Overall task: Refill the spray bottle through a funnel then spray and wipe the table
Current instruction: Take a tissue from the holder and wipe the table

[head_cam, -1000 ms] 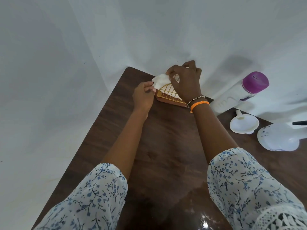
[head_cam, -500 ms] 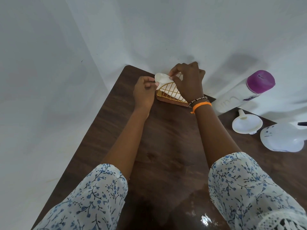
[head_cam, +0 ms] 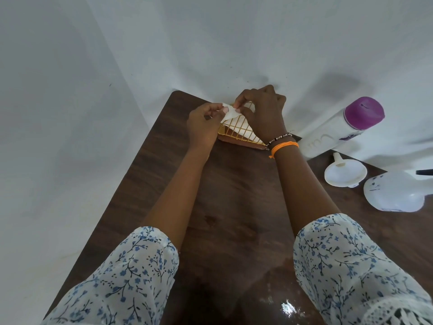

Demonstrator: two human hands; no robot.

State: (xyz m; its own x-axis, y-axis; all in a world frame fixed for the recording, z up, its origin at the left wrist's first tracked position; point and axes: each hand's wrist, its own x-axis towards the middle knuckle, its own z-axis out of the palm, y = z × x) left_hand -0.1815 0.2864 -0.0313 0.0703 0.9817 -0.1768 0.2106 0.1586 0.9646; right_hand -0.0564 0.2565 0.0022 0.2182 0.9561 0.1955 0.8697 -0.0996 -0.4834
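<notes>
surface: dark wooden table (head_cam: 234, 207) | far edge: yellow wire napkin holder (head_cam: 236, 134); right: purple-capped white bottle (head_cam: 339, 130), white funnel (head_cam: 344, 175), translucent spray bottle (head_cam: 396, 192) | near edge: wet glare

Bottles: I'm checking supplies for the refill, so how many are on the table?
2. A tall white bottle with a purple cap stands at the far right by the wall; the white spray bottle sits nearer, right of the funnel, partly cut by the frame edge. More may lie out of view.
</notes>
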